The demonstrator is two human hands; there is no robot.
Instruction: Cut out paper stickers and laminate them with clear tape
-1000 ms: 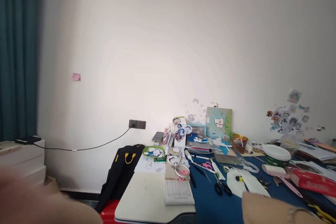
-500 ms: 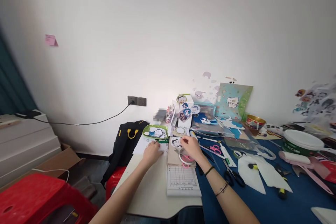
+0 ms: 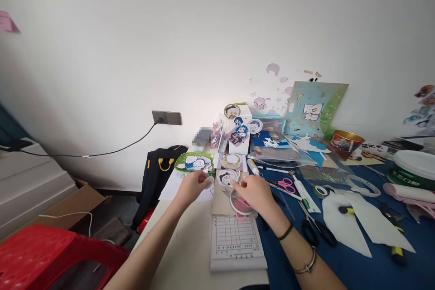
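My left hand [image 3: 193,188] is raised over the left side of the table, thumb and fingers pinched together; a small pale patch shows at the tips, too small to name. Just right of it, a round paper cutout [image 3: 226,177] with a black-and-white drawing lies on a brown board [image 3: 220,206]. My right hand [image 3: 255,194] is closed at the cutout's right edge, and what its fingertips hold, if anything, is hidden. Below that hand are a clear ring [image 3: 234,206], apparently a tape roll, and pink-handled scissors [image 3: 242,215]. A green tray [image 3: 177,163] of paper cutouts stands beyond my left hand.
A lined pad [image 3: 236,240] lies nearest me. On the right, the blue cloth [image 3: 288,253] bears black scissors [image 3: 317,229], pink scissors [image 3: 286,185], a glue tube [image 3: 306,195] and white sheets [image 3: 346,222]. A red stool [image 3: 64,253] and black backpack [image 3: 152,181] stand left.
My left hand has lifted from the paper near the green tray and come closer to my right hand, its fingers now pinched. The camera view has turned slightly right and down.
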